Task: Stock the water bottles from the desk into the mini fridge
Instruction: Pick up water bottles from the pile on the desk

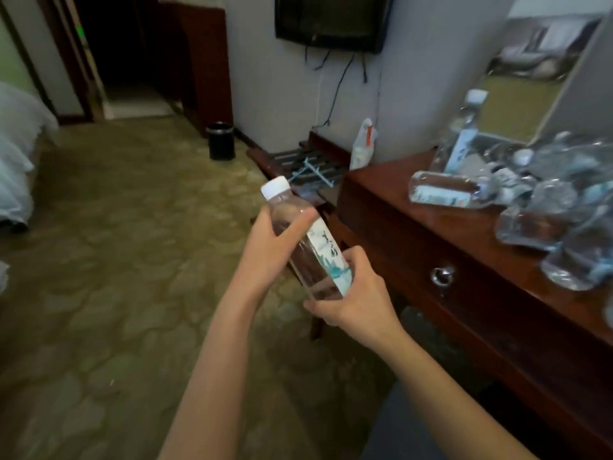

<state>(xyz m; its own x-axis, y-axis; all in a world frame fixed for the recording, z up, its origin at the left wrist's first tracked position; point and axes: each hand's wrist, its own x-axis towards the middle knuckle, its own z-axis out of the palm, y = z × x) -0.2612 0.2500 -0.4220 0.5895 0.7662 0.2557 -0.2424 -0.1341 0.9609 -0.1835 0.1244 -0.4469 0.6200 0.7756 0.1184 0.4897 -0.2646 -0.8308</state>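
I hold a clear water bottle [310, 247] with a white cap and a white-and-teal label, tilted in the air left of the desk. My left hand [270, 247] grips its upper part below the cap. My right hand [356, 298] grips its base. On the dark wooden desk [408, 247] at the right lie several more water bottles: one on its side [446, 193] near the desk's left end, one upright [459, 136] behind it, and a blurred heap [560, 220] further right. No mini fridge is in view.
A desk drawer with a metal ring pull [442, 276] faces me. A slatted luggage rack [305, 169] stands left of the desk, a black waste bin [220, 141] by the wall. A TV [333, 19] hangs above. A bed edge [16, 154] is at far left; carpet lies between.
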